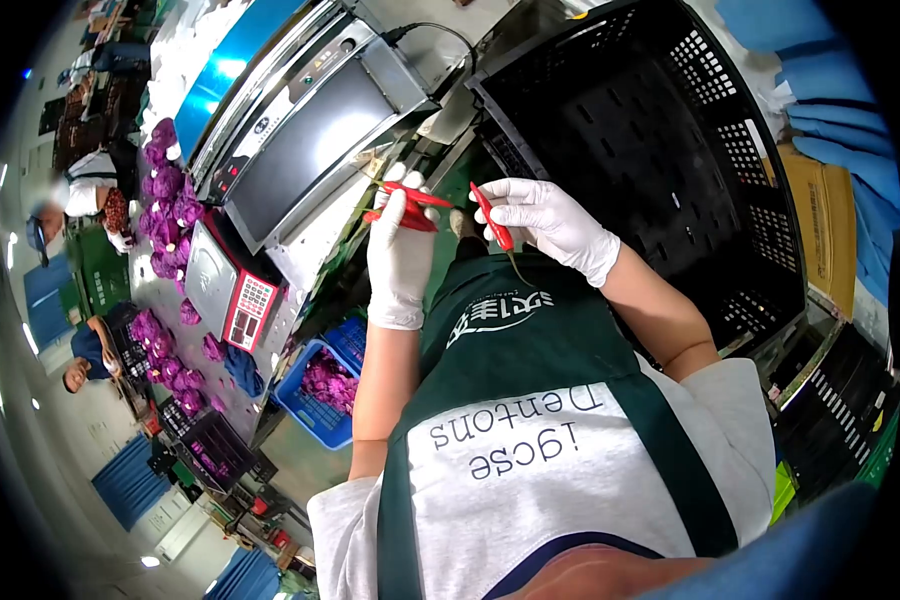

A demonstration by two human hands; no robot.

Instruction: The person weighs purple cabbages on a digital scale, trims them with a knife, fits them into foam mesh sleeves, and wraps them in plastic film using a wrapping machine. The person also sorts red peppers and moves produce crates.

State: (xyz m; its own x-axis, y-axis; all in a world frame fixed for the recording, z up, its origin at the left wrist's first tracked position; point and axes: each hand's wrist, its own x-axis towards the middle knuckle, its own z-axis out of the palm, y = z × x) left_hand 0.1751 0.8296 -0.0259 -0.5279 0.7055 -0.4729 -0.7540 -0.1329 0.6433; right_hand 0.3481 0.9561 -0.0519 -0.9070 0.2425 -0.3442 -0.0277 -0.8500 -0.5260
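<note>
Both my hands wear white gloves and are held up in front of the green apron (530,340). My left hand (400,255) is closed around several red chili peppers (407,215), whose thin green stems point out to the upper left. Between the fingertips of my right hand (550,220) is one red chili pepper (494,218), its stem hanging down toward the apron. A small gap separates this single pepper from the bunch. Part of the bunch is hidden by my left fingers.
A black plastic crate (630,130) stands at the right. At the left are a wrapping machine (310,130), a scale with a red keypad (250,305) and purple cabbages (165,210). A blue basket (305,400) holds purple shreds. Other people (90,350) are farther off.
</note>
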